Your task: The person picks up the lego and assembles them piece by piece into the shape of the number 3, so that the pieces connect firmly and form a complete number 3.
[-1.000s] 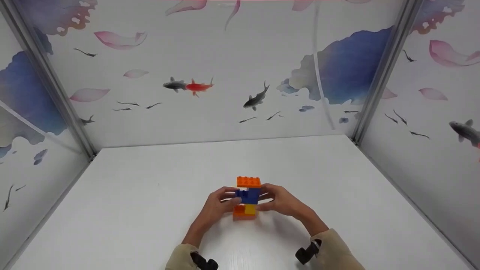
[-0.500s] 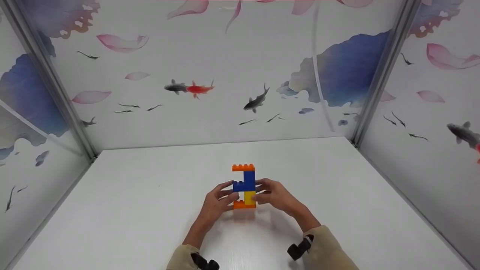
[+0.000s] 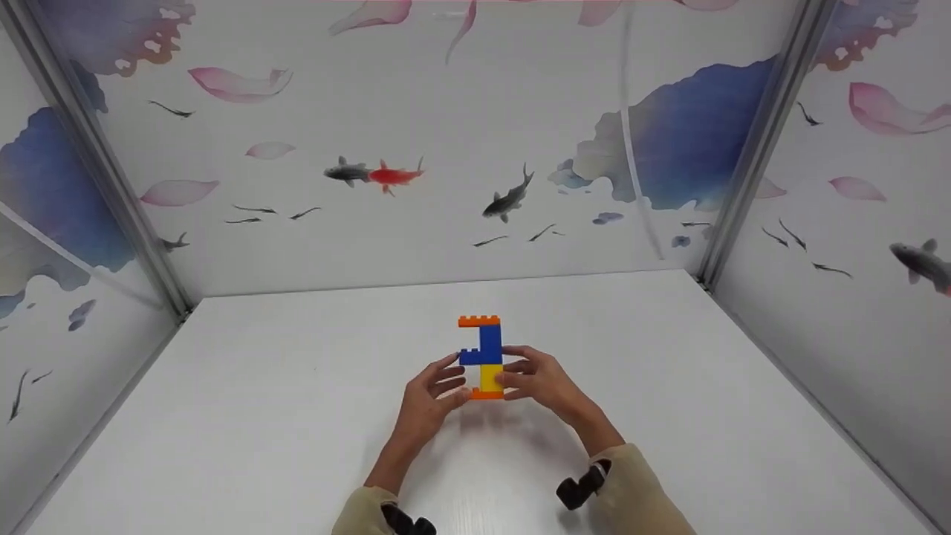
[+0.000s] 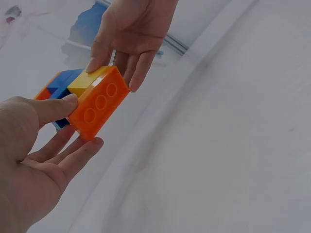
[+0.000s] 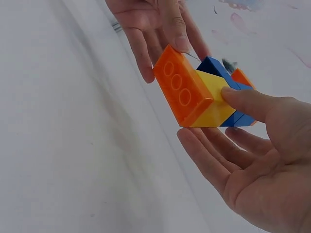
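Observation:
Both hands hold up a stack of building bricks between them in the head view. An orange brick [image 3: 479, 322] tops it, studs upward, over blue bricks [image 3: 490, 345]. Beneath come a yellow brick [image 3: 491, 378] and a bottom orange brick [image 3: 488, 395], whose hollow underside with rings faces both wrist cameras. My left hand [image 3: 425, 407] pinches the stack's left side, its thumb on the bottom orange brick in the left wrist view. From the right, my right hand [image 3: 548, 383] pinches the yellow part, thumb on its face and fingers behind. Some fingertips are hidden behind the bricks.
A white tabletop [image 3: 260, 416] lies under the hands. Printed white walls [image 3: 416, 238] with fish and petals enclose its back and sides, joined by metal corner posts [image 3: 750, 148]. Black wrist devices [image 3: 583, 487] sit at the beige sleeves [image 3: 643, 494].
The brick stack has tilted from showing its studded top to showing its side, and has moved farther from me. Both hands have moved along with it, keeping their hold.

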The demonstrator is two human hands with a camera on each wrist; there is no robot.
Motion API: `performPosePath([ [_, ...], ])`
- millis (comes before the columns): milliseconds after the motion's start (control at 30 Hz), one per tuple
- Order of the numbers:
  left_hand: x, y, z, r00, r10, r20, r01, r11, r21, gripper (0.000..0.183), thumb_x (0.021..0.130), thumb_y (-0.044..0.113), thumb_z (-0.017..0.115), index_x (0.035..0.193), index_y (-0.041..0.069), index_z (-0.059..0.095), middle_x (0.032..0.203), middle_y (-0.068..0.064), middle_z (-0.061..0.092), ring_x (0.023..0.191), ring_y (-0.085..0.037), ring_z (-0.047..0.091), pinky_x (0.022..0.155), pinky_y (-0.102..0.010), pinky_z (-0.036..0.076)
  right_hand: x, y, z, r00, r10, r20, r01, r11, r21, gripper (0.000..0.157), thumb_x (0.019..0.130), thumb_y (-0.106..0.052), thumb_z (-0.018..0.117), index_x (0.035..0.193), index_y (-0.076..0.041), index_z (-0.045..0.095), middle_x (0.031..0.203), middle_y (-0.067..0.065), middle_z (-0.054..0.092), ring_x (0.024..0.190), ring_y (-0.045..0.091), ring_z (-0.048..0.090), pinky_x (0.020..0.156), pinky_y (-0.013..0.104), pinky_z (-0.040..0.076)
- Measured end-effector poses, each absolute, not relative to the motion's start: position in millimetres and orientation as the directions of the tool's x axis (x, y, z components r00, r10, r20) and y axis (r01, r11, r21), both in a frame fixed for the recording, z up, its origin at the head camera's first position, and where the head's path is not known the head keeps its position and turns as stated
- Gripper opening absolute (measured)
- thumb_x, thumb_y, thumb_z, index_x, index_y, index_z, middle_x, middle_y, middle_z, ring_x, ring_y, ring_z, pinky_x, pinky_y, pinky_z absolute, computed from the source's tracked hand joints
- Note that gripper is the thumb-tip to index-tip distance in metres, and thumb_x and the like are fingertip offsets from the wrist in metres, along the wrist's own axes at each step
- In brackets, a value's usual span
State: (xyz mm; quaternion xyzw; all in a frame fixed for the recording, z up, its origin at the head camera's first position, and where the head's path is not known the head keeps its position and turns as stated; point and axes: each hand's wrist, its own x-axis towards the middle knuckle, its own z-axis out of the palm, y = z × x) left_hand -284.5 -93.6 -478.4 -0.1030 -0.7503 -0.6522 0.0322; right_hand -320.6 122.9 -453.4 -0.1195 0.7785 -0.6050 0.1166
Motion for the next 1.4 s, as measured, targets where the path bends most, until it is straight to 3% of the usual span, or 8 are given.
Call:
performPosePath([
  [300, -284, -94, -483, -0.988, 0.053, 0.148, 0.156, 0.234, 0.960, 0.063, 0.091, 0.011, 0.073, 0.148, 0.013, 0.048, 0.156, -0.020, 0.041, 0.136, -0.042, 0.051, 0.100, -0.043, 0.055, -322, 112, -464, -0.958, -0.283, -0.043, -0.024, 0.232, -0.972, 0.065, 0.094, -0.031, 0.070, 0.150, -0.008, 0.046, 0.131, 0.019, 0.065, 0.105, 0.022, 0.070, 0.090, 0.039, 0.061],
  [600, -283, -101, -489, -0.982, 0.120, 0.143, 0.170, 0.265, 0.949, 0.065, 0.094, 0.022, 0.070, 0.151, 0.006, 0.043, 0.156, -0.023, 0.040, 0.135, -0.043, 0.052, 0.103, -0.046, 0.053, -322, 106, -474, -0.960, -0.266, -0.086, 0.017, 0.251, -0.968, 0.061, 0.097, -0.031, 0.066, 0.149, -0.006, 0.047, 0.136, 0.020, 0.062, 0.104, 0.021, 0.069, 0.091, 0.037, 0.060],
  [900, -286, -97, -490, -0.996, 0.080, 0.046, 0.070, 0.330, 0.941, 0.059, 0.095, 0.006, 0.063, 0.151, 0.008, 0.044, 0.155, -0.019, 0.044, 0.130, -0.039, 0.056, 0.099, -0.043, 0.056, -321, 104, -476, -0.959, -0.250, -0.134, 0.058, 0.290, -0.955, 0.064, 0.091, -0.027, 0.072, 0.146, -0.004, 0.050, 0.130, 0.015, 0.063, 0.103, 0.023, 0.063, 0.096, 0.037, 0.058],
  [1400, -281, -92, -492, -0.993, 0.120, 0.000, 0.046, 0.382, 0.923, 0.061, 0.095, 0.009, 0.064, 0.152, 0.006, 0.041, 0.156, -0.022, 0.042, 0.134, -0.041, 0.052, 0.105, -0.048, 0.051, -320, 103, -480, -0.954, -0.212, -0.212, 0.145, 0.289, -0.946, 0.057, 0.094, -0.019, 0.069, 0.145, -0.001, 0.050, 0.143, 0.020, 0.057, 0.114, 0.025, 0.065, 0.098, 0.039, 0.057],
])
